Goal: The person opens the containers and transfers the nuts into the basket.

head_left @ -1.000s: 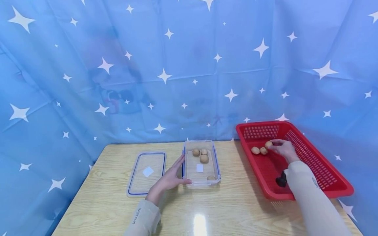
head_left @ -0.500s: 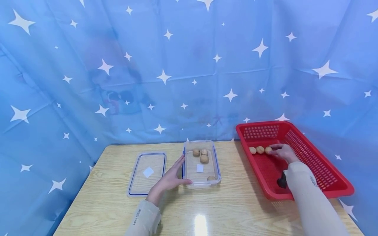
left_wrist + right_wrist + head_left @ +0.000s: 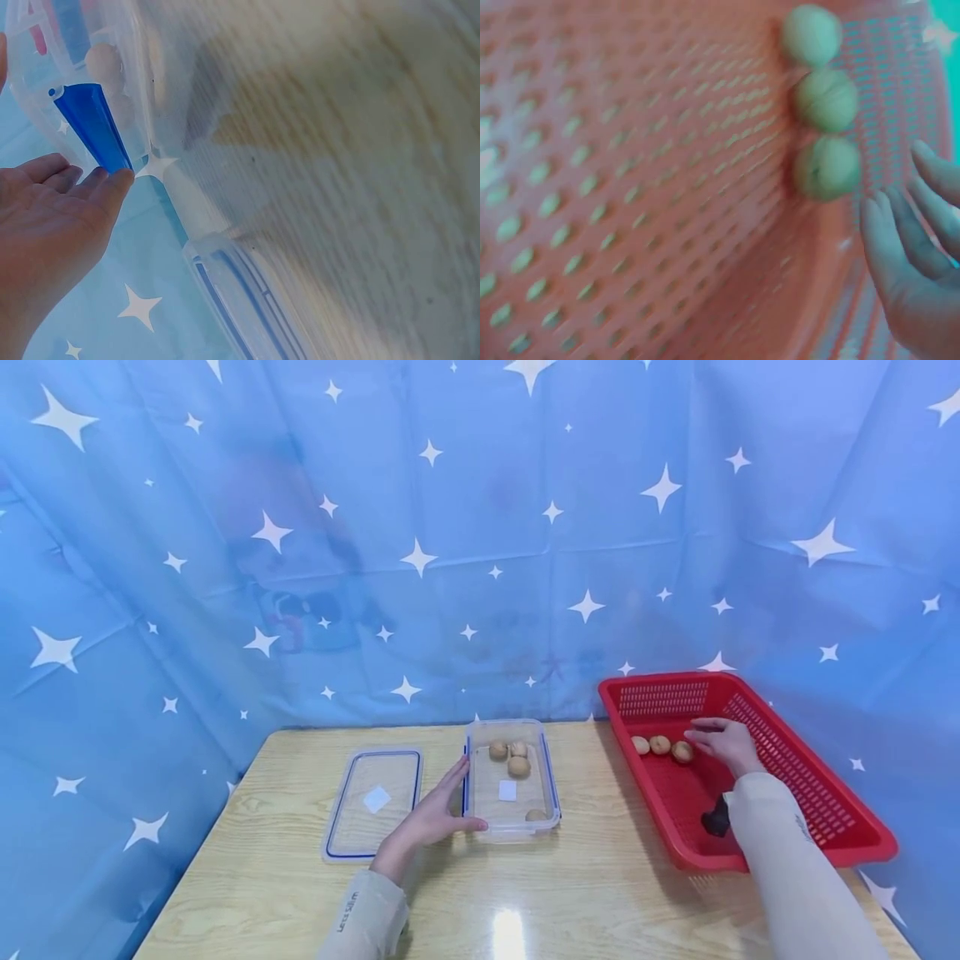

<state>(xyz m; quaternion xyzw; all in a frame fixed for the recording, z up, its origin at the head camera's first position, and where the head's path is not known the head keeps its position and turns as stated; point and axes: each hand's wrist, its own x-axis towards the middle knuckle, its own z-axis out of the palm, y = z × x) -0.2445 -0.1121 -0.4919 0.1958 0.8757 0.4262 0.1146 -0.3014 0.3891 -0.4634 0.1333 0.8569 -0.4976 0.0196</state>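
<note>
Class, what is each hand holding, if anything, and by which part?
Nothing: the left hand only rests against the clear box; the right hand hovers beside walnuts.

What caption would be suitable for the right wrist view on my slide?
Three walnuts lie in a row in a perforated red basket, the right hand close by.

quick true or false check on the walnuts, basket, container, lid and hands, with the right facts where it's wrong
1. Three walnuts are visible in the red basket. True.
2. The right hand grips a walnut. False: it grips none, with its fingers beside the nearest one.
3. The left hand touches the clear container. True.
4. The lid is on the container. False: it lies apart, on the table.
5. Four walnuts show inside the container. True.
</note>
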